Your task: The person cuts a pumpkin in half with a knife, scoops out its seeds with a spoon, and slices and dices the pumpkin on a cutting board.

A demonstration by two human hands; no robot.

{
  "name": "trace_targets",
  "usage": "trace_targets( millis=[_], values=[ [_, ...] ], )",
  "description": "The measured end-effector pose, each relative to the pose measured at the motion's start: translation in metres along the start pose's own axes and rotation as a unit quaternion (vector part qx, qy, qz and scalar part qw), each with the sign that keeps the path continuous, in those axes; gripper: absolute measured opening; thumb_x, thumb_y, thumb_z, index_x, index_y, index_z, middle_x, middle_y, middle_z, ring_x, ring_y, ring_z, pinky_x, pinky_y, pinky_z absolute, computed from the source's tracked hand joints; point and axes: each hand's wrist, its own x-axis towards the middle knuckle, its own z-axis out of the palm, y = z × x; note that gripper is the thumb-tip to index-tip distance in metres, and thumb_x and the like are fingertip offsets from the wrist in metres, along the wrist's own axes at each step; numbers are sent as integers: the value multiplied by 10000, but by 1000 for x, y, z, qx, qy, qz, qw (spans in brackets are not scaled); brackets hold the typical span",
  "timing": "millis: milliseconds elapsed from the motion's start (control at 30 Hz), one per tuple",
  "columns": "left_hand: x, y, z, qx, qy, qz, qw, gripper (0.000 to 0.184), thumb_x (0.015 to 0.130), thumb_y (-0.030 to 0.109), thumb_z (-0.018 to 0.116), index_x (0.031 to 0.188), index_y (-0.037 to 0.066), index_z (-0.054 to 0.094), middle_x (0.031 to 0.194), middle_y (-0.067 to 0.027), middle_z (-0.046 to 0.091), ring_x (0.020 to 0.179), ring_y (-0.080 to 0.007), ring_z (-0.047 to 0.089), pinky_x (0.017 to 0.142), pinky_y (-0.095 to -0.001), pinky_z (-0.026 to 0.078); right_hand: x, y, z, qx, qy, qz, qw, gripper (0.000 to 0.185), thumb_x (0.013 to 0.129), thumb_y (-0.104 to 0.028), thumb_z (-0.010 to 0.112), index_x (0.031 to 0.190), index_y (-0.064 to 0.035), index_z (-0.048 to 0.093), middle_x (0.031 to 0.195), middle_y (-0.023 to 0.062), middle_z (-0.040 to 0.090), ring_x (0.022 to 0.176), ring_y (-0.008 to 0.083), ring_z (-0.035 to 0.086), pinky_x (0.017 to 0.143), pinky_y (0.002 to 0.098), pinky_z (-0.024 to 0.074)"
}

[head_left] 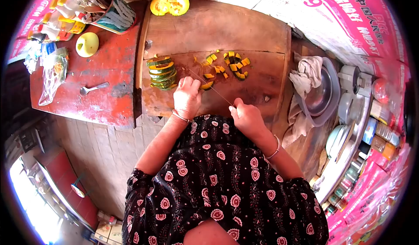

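Observation:
My left hand [187, 96] is closed at a green-skinned pumpkin slice [207, 86], its curled fingers at the slice's left end. My right hand [248, 117] grips a knife [212, 87], seen edge-on as a thin line running up and left past the slice; the handle is mostly hidden in the fist. Left of them a row of pumpkin slices [162, 73] leans together on the wooden board [257, 88]. Small yellow pumpkin pieces [232, 66] with dark rind lie scattered beyond my hands.
A halved pumpkin [170, 4] sits at the board's far left corner. On the red table [118, 77] are a pale green round fruit [87, 44], a spoon [94, 89], a plastic bag [54, 77] and a utensil container [117, 16]. Basins [335, 90] and a cloth [307, 73] lie right.

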Motion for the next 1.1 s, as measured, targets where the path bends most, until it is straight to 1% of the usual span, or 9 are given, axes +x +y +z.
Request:
trace_targets(
  millis=[133, 333, 433, 533, 667, 767, 967, 1067, 1100],
  values=[
    [-1, -2, 4, -1, 18, 8, 1000, 172, 621, 6, 597, 765, 56, 519, 817, -103, 497, 830, -317, 522, 664, -399, 480, 2, -4, 1, -28, -27, 22, 999, 171, 855, -185, 536, 832, -30, 468, 621, 220, 585, 622, 425, 592, 570, 526, 464],
    [-4, -3, 8, 12, 8, 16, 1000, 153, 633, 5, 599, 756, 52, 521, 821, -114, 499, 834, -318, 518, 678, -395, 476, 24, -14, 15, -50, -22, 31, 998, 155, 853, -165, 536, 827, -19, 489, 658, 230, 599, 656, 436, 602, 605, 526, 480],
    [-4, -1, 2, -23, 25, 19, 999, 156, 638, 8, 608, 752, 55, 512, 816, -116, 497, 841, -315, 519, 679, -390, 474, 32, -15, 16, -21, 0, 10, 1000, 169, 858, -173, 538, 824, -14, 495, 661, 233, 598, 666, 437, 604, 616, 524, 484],
    [-10, -2, 1, -17, 30, 4, 999, 157, 647, 19, 618, 753, 54, 507, 812, -113, 495, 836, -310, 523, 678, -389, 474, 27, -18, 7, -15, -16, 20, 1000, 177, 861, -180, 541, 821, -14, 493, 664, 234, 598, 670, 437, 602, 616, 521, 481],
    [-11, -2, 4, 7, 41, 3, 999, 151, 635, 14, 593, 743, 56, 496, 800, -105, 493, 817, -303, 527, 664, -386, 479, 19, -23, 6, -11, -54, 34, 998, 174, 857, -179, 546, 818, -18, 495, 673, 236, 601, 676, 433, 605, 621, 521, 478],
    [-14, -6, 9, 30, 42, -1, 999, 148, 632, 15, 591, 735, 56, 493, 792, -103, 499, 803, -306, 530, 653, -390, 479, 17, -28, 10, -29, -56, 45, 997, 174, 854, -180, 550, 814, -19, 498, 676, 237, 604, 678, 434, 607, 629, 526, 477],
    [-14, -6, 9, 29, 24, -5, 999, 150, 657, 27, 617, 778, 58, 533, 785, -104, 526, 783, -311, 545, 651, -396, 473, 35, -25, 23, 8, -34, 32, 999, 185, 859, -192, 550, 826, -17, 499, 677, 241, 604, 690, 441, 608, 640, 531, 481],
    [-12, -3, 12, 9, 34, 0, 999, 151, 694, 50, 633, 829, 68, 569, 780, -104, 548, 776, -303, 562, 656, -389, 473, 42, -16, 22, 11, 21, 24, 999, 198, 872, -205, 542, 835, -16, 496, 672, 245, 600, 681, 446, 603, 623, 528, 483],
    [-9, 2, 11, -8, 22, 1, 1000, 176, 706, 60, 639, 869, 57, 573, 799, -122, 563, 787, -320, 564, 667, -399, 473, 43, -16, 18, 20, 45, 26, 998, 205, 879, -210, 540, 839, -15, 492, 658, 248, 594, 668, 445, 600, 607, 524, 484]
  ],
)
